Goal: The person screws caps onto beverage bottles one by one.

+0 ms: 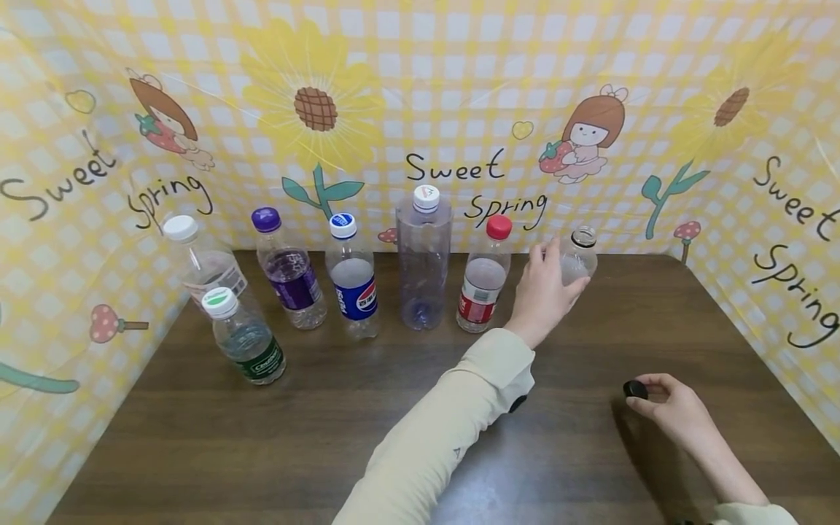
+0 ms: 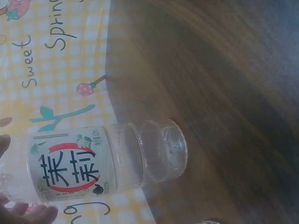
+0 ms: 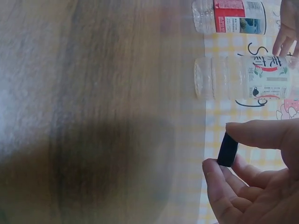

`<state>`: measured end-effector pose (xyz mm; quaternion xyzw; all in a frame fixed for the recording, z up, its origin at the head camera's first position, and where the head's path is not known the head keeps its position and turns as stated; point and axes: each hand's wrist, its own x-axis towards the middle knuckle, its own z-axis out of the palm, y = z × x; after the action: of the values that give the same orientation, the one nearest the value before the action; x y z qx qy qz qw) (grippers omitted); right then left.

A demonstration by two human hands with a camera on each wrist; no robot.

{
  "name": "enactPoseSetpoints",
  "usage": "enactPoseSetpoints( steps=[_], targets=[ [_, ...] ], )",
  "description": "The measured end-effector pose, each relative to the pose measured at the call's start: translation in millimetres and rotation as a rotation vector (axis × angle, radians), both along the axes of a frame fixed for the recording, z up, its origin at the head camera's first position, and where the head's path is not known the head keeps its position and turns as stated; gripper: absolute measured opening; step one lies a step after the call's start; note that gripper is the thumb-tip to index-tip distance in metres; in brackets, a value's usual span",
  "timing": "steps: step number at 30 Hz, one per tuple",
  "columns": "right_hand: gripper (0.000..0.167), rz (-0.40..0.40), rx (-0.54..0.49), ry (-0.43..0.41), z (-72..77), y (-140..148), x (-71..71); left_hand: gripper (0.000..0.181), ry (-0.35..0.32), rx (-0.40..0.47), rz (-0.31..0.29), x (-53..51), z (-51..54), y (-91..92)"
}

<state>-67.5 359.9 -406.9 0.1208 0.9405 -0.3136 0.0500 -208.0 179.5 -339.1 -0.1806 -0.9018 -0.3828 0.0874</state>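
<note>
A clear bottle (image 1: 580, 251) with no cap and a pale label (image 2: 70, 163) stands upright at the back right of the table. My left hand (image 1: 546, 292) holds its upper part, the thumb across the front and the fingers at the left side. Much of the bottle's lower body is hidden behind this hand in the head view. Above the table's right part, my right hand (image 1: 676, 408) pinches a black bottle cap (image 3: 228, 150) between thumb and fingertips.
A red-capped bottle (image 1: 482, 292) stands just left of my left hand. Further left are a tall clear bottle (image 1: 423, 270), a Pepsi bottle (image 1: 354, 288), a purple-capped bottle (image 1: 292, 281), a white-capped bottle (image 1: 203, 255) and a green-labelled bottle (image 1: 256, 350). A checked cloth (image 1: 433, 95) walls the table (image 1: 315, 437).
</note>
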Motion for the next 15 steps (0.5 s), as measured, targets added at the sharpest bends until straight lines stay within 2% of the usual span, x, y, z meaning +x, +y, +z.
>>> enactPoseSetpoints(
  steps=[4, 7, 15],
  targets=[
    [0.054, -0.006, -0.009, 0.001, 3.6, -0.5, -1.9, 0.068, -0.003, 0.045, -0.025, 7.1, -2.1, -9.4],
    [0.056, -0.012, -0.021, 0.01, 5.4, -0.6, -3.0, 0.068, 0.003, 0.048, -0.05, 13.8, -4.2, -16.2],
    [0.064, -0.024, -0.072, 0.012, 12.3, -9.9, -7.8, 0.07, 0.042, -0.032, -0.113, 27.4, -8.5, -41.2]
  ],
)
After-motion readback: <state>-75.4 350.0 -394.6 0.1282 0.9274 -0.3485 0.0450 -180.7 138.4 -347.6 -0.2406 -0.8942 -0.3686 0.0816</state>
